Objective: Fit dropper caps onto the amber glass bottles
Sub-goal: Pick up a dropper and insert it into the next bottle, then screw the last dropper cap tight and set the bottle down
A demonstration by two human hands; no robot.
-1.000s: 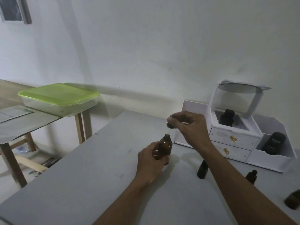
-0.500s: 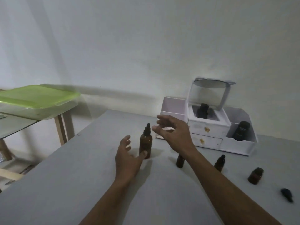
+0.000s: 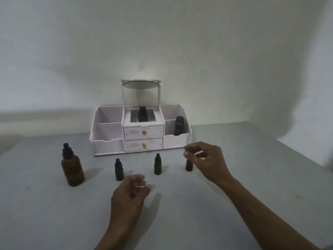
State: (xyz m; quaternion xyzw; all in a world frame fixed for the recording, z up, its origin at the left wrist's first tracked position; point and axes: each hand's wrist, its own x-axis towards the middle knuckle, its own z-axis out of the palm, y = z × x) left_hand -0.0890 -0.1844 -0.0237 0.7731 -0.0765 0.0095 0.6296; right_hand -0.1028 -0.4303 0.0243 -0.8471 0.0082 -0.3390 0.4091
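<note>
A large amber bottle with a black dropper cap stands upright at the left of the grey table. Two small capped amber bottles stand in a row to its right. A third small amber bottle stands further right, its top hidden behind my right hand. That hand hovers just above it with thumb and forefinger nearly pinched and nothing visible in them. My left hand hangs over the table in front of the row, fingers loosely curled, empty.
A white organizer with two small drawers, side bins and a raised mirror stands against the wall. Dark bottles sit in its middle compartment and right bin. The grey table ends at a right edge near the wall.
The view has swung right, off the green-lidded box. My left hand has let go of the large bottle and drifted right. My right hand has moved right over the third small bottle.
</note>
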